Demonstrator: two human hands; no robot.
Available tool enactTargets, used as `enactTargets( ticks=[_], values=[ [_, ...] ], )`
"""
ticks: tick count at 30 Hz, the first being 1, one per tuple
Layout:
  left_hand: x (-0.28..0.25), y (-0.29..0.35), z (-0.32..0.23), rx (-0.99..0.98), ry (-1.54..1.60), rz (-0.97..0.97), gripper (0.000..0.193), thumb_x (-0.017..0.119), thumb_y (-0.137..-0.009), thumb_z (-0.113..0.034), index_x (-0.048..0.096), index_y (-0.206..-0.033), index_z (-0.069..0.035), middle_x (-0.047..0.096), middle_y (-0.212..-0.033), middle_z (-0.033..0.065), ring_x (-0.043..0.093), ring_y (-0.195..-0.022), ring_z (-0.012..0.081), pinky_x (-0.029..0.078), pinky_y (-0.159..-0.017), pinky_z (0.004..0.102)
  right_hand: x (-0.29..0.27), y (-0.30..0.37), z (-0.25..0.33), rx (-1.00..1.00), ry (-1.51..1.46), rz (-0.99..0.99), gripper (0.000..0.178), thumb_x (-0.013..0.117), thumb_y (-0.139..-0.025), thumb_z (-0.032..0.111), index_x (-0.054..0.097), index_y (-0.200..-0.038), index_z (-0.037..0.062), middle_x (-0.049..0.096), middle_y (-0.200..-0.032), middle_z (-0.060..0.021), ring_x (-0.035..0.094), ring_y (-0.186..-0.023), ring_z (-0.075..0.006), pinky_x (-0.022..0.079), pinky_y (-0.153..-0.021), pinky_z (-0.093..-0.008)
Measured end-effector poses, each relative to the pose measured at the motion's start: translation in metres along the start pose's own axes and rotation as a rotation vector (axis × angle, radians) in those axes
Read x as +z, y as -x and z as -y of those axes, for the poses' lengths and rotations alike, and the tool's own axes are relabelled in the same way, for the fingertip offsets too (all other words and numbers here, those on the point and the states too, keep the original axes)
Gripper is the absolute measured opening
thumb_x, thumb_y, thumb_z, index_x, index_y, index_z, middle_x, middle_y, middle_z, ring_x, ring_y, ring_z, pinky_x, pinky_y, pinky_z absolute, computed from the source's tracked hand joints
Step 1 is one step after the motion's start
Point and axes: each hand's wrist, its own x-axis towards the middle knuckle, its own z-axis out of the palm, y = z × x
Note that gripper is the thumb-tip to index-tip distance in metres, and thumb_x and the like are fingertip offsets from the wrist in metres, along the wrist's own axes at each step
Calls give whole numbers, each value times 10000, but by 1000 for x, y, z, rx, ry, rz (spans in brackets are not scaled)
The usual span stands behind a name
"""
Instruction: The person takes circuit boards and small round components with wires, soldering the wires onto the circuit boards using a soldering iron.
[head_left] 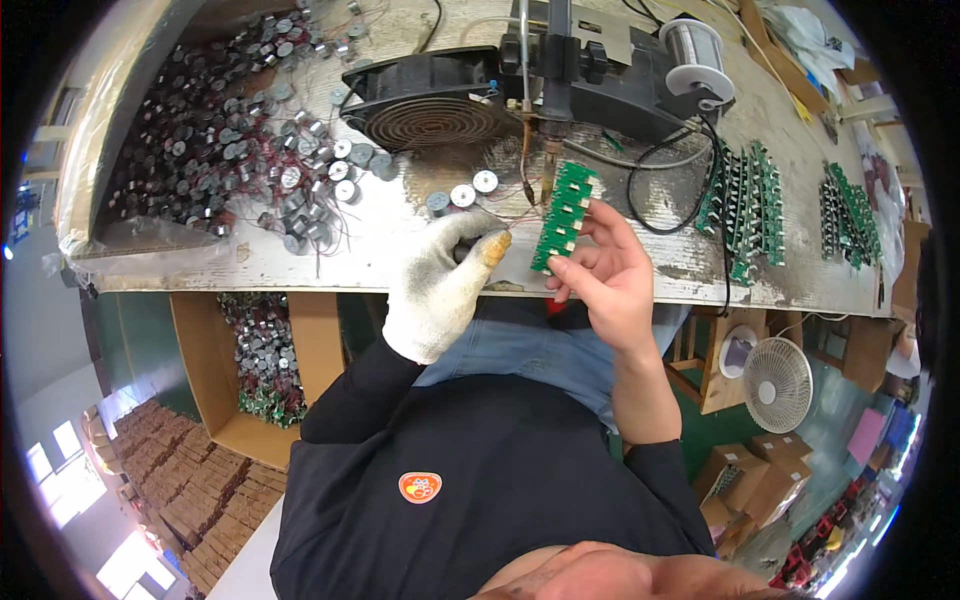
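Black shirt foremost, right hand grips a green board, whether gloved left hand grips anything is unclear, and heaped motors seem unworked.

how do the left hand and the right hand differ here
The left hand wears a white glove with a stained thumb; the right hand is bare.
The right hand plainly grips a green circuit board; the left hand is curled, its contents hard to make out.
The left sleeve reaches near the wrist; the right sleeve ends near the elbow.
Both sleeves are black.
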Motion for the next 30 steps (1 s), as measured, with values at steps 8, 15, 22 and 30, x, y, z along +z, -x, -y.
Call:
enactTargets(
  ticks=[8,15,22,30],
  values=[
    [5,-10,-6,-145,83,105,186,639,-860,-123,643,-958,35,625,-810,41,542,-713,72,451,-647,242,4,-3,9,21,-33,-3,581,623,-801,-105,380,-1324,-33,521,-1106,-142,618,-706,-139,496,-507,-210],
    [6,-17,-6,-222,205,143,157,608,-856,-95,633,-936,38,636,-812,54,574,-721,84,466,-639,229,5,-6,5,-6,-79,-3,580,604,-808,-112,373,-1332,-17,536,-1119,-154,623,-708,-140,501,-506,-212],
    [9,-22,-7,-260,320,159,158,598,-854,-112,626,-907,35,646,-812,62,601,-704,97,492,-622,238,4,-8,5,-39,-83,0,562,581,-800,-134,385,-1315,-21,540,-1200,-180,640,-717,-167,520,-497,-219],
    [6,-27,-6,-267,381,172,150,600,-843,-110,630,-895,27,642,-807,63,599,-713,99,486,-616,231,7,-13,6,-70,-86,-16,566,576,-799,-138,382,-1317,-23,540,-1201,-182,640,-711,-170,521,-502,-225]
  ],
)
